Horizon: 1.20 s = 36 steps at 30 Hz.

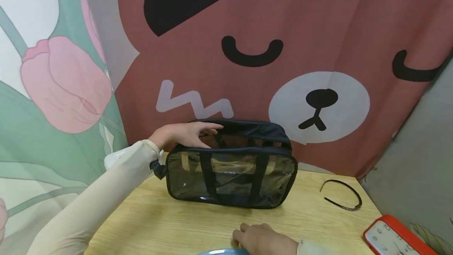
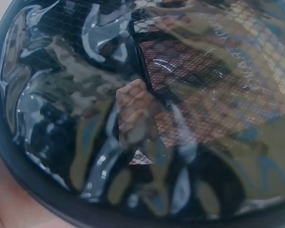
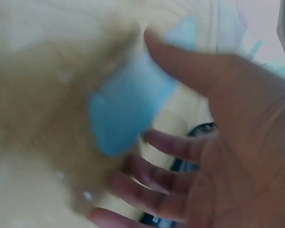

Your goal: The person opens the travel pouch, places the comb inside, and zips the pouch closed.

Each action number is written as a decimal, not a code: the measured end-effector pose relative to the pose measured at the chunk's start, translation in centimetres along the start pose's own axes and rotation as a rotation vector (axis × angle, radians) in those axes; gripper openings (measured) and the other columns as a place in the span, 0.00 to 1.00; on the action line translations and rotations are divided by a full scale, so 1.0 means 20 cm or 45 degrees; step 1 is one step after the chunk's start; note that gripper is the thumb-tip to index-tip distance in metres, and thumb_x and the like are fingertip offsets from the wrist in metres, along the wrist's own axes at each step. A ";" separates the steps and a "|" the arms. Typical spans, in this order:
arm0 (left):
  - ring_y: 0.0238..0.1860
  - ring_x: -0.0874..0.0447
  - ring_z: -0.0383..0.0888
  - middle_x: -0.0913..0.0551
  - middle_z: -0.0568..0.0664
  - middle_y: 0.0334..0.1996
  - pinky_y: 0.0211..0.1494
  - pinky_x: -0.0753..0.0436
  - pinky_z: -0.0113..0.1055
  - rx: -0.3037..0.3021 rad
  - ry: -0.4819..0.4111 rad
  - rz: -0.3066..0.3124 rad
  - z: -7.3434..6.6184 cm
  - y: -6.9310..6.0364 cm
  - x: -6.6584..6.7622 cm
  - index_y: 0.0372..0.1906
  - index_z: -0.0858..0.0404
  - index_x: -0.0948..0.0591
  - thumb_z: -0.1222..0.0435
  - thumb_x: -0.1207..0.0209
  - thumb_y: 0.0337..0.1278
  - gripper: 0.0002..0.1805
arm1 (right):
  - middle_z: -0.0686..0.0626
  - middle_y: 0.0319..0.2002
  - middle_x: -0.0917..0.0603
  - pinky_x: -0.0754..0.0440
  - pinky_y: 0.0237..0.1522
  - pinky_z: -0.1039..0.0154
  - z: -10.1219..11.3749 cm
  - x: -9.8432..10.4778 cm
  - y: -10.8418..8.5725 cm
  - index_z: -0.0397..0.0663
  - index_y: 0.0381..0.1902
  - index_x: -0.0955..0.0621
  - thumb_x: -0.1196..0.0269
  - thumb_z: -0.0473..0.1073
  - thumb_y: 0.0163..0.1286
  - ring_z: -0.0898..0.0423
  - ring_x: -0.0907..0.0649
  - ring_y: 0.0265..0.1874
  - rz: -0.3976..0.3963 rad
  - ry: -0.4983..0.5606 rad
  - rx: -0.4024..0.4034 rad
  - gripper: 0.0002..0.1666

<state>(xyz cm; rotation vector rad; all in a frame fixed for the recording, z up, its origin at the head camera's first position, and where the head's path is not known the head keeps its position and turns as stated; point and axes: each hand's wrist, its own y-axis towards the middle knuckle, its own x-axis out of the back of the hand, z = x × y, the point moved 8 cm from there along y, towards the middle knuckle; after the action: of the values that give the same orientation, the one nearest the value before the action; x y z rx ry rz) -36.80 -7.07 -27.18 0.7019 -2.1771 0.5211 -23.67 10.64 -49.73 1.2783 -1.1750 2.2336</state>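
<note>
A see-through bag with black trim and straps stands upright on the table, its top unzipped. My left hand rests at the left end of its opening, fingers spread toward the back rim and thumb along the front rim. The bag's clear wall fills the left wrist view, with a mesh pattern showing through. My right hand is low over the table in front of the bag. Beside it, a blue object is mostly cut off; in the right wrist view this blue object is blurred, near the spread fingers.
A black headband lies on the wooden table right of the bag. A red clock sits at the front right corner. Behind the bag's left end is a white object, partly hidden by the sleeve. Printed cloth hangs behind.
</note>
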 end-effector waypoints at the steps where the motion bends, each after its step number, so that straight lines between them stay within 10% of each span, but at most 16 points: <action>1: 0.82 0.46 0.61 0.42 0.65 0.80 0.81 0.38 0.56 -0.001 -0.003 0.005 0.00 0.00 0.00 0.83 0.61 0.51 0.66 0.40 0.73 0.44 | 0.67 0.39 0.24 0.25 0.32 0.62 -0.03 -0.04 0.03 0.75 0.49 0.24 0.31 0.58 0.69 0.68 0.26 0.31 -0.025 0.000 0.002 0.14; 12: 0.82 0.48 0.60 0.44 0.64 0.81 0.82 0.40 0.56 -0.006 -0.014 0.014 0.00 0.00 -0.02 0.83 0.60 0.50 0.67 0.40 0.72 0.43 | 0.62 0.32 0.23 0.29 0.32 0.62 0.00 0.01 -0.08 0.67 0.39 0.23 0.26 0.54 0.64 0.62 0.28 0.28 -0.067 0.460 -0.119 0.15; 23: 0.83 0.49 0.60 0.45 0.63 0.81 0.82 0.41 0.57 0.017 -0.015 0.017 -0.01 -0.01 -0.01 0.83 0.60 0.50 0.67 0.40 0.72 0.43 | 0.64 0.32 0.27 0.31 0.32 0.70 0.05 0.07 -0.12 0.53 0.48 0.23 0.39 0.52 0.78 0.70 0.29 0.26 0.065 0.788 0.413 0.11; 30: 0.82 0.48 0.60 0.45 0.62 0.81 0.82 0.40 0.56 0.007 -0.019 0.014 0.00 -0.01 0.00 0.83 0.60 0.49 0.66 0.39 0.72 0.43 | 0.28 0.30 0.17 0.23 0.17 0.73 0.18 0.25 -0.26 0.39 0.58 0.25 0.42 0.40 0.79 0.68 0.22 0.14 0.176 1.184 0.407 0.15; 36: 0.83 0.48 0.59 0.44 0.62 0.81 0.82 0.40 0.56 0.017 -0.018 0.005 0.00 -0.01 -0.01 0.83 0.60 0.48 0.65 0.39 0.72 0.43 | 0.05 0.47 0.32 0.20 0.19 0.73 0.23 0.35 -0.35 0.38 0.66 0.29 0.44 0.40 0.81 0.70 0.18 0.18 0.262 1.345 0.499 0.21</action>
<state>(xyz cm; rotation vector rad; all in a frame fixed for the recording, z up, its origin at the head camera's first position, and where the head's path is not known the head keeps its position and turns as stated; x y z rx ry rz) -36.49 -7.18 -27.25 0.7109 -2.1900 0.5350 -20.69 10.54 -39.31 -0.0734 -0.4698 2.7444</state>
